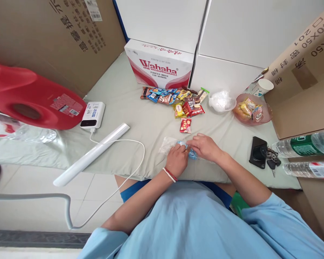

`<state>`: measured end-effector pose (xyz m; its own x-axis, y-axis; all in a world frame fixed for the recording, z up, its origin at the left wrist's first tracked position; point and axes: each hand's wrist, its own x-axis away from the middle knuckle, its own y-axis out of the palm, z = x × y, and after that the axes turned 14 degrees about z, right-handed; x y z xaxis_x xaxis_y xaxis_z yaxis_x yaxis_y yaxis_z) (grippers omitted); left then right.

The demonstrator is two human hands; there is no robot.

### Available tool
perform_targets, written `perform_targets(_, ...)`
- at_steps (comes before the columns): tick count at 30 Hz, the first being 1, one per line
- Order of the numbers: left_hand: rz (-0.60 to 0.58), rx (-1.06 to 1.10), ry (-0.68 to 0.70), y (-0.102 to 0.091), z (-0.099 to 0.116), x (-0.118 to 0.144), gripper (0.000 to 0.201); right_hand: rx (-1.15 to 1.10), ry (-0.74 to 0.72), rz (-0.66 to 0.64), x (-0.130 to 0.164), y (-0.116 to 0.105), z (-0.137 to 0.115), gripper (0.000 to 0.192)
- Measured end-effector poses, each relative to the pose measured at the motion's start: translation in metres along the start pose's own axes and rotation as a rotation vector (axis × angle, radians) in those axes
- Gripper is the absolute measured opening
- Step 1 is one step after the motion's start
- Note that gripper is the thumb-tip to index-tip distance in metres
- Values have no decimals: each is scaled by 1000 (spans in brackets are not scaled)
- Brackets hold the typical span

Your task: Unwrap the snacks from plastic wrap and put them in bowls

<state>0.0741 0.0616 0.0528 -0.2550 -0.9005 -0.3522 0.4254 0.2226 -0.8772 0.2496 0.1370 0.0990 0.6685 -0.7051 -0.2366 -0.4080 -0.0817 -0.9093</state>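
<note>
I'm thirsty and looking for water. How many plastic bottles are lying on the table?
3. A green-labelled bottle and a clear bottle lie at the right edge; a third bottle lies at the left, under the red jug. Boxes could hide more.

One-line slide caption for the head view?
Both hands, left hand and right hand, press a clear snack bag on the table near loose snacks.

Bright, even light; edges bend, perhaps fisheye.

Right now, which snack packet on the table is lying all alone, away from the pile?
The small red snack packet. It lies by itself on the cloth between the snack pile and the hands, touching no other packet.
</note>
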Motion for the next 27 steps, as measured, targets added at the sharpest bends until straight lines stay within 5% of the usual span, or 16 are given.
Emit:
perform_targets(5,34,157,-65,9,-10,9,32,-60,3,126,41,27,-18,39)
perform_targets(11,129,443,-174,7,-23,21,30,-114,65,237,52,55,-22,44)
perform_targets(15,256,637,-495,-2,-40,28,28,-71,67,187,55,57,-17,43)
perform_targets(20,597,501,-895,-12,-74,2,41,67,16,86,57,56,-20,47)
perform_targets(22,534,501,-897,-12,-82,-14,47,107,6,73,56,56,-24,45)
perform_targets(27,74,453,-698,-7,-82,-29,81,73,41,61,53,51,-24,42)
